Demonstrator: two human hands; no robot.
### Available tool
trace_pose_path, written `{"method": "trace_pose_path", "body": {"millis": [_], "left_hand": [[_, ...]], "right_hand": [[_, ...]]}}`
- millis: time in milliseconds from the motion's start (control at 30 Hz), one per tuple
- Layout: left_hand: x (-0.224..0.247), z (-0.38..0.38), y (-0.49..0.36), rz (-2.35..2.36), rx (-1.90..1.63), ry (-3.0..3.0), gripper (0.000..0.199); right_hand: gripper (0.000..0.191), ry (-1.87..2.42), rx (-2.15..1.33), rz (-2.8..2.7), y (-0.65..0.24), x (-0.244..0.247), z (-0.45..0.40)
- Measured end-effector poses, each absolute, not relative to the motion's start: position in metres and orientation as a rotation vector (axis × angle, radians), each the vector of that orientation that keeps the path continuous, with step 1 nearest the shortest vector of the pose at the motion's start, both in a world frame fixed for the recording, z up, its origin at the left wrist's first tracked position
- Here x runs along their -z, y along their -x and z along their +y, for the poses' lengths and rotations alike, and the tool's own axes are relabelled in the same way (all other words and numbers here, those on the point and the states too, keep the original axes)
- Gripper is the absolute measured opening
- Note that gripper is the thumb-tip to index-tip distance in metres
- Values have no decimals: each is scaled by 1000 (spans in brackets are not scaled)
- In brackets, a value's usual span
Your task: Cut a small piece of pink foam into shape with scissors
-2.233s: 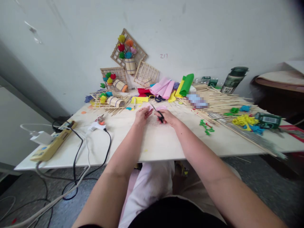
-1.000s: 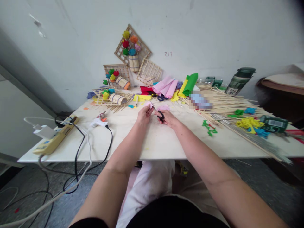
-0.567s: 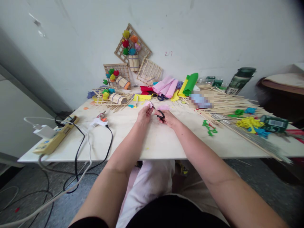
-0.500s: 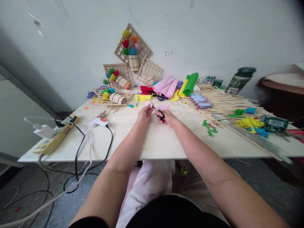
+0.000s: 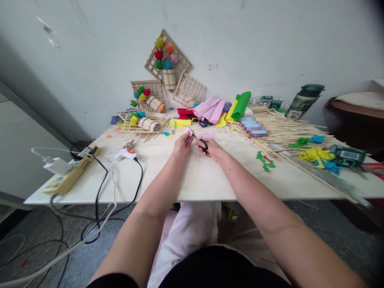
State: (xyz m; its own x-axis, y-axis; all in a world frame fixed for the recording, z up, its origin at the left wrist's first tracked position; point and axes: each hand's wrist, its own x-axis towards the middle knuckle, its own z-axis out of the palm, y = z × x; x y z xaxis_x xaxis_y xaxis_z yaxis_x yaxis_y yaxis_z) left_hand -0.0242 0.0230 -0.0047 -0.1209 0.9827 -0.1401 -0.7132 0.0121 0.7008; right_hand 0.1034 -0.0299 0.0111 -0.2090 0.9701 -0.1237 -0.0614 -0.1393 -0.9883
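The left hand (image 5: 183, 145) pinches a small pink sheet piece (image 5: 188, 131) between thumb and fingers, over the white table (image 5: 207, 182). The right hand (image 5: 213, 150) is closed around the handles of the black-handled scissors (image 5: 206, 148); the blades point forward and left, at the pink piece. Blade contact cannot be determined. Pink scraps (image 5: 207, 136) lie just beyond the right hand. A white glue gun (image 5: 125, 154) rests farther left.
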Motion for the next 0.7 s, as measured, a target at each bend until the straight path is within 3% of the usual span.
{"method": "trace_pose_path", "body": {"millis": [700], "left_hand": [[2,22,24,728,-1537,-393,12]], "right_hand": [[20,1150,-1481,-1237,-102,-10,-27]]}}
